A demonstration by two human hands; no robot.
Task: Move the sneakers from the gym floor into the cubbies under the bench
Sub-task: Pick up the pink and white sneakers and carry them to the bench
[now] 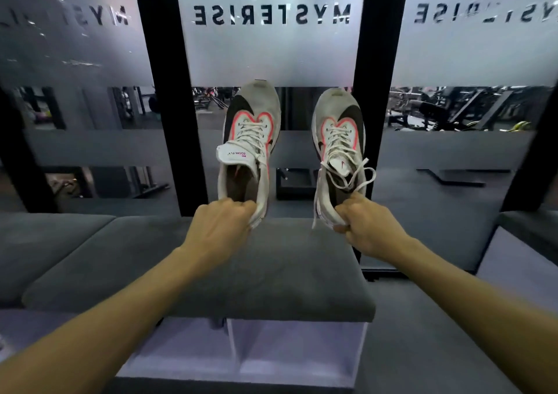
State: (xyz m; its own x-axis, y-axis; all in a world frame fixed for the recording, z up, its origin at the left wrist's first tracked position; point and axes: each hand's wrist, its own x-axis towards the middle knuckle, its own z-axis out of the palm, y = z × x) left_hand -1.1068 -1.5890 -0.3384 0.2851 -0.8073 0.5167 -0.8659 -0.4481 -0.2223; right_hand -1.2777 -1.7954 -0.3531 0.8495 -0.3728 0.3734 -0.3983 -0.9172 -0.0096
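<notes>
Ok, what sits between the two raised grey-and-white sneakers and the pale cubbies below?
In the head view, the grey cushioned bench seat lies between the sneakers and the cubbies.

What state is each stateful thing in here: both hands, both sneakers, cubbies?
left hand: grips the left sneaker's heel
right hand: grips the right sneaker's heel
left sneaker: held aloft, laced
right sneaker: held aloft, laces dangling
cubbies: visible part holds nothing
</notes>
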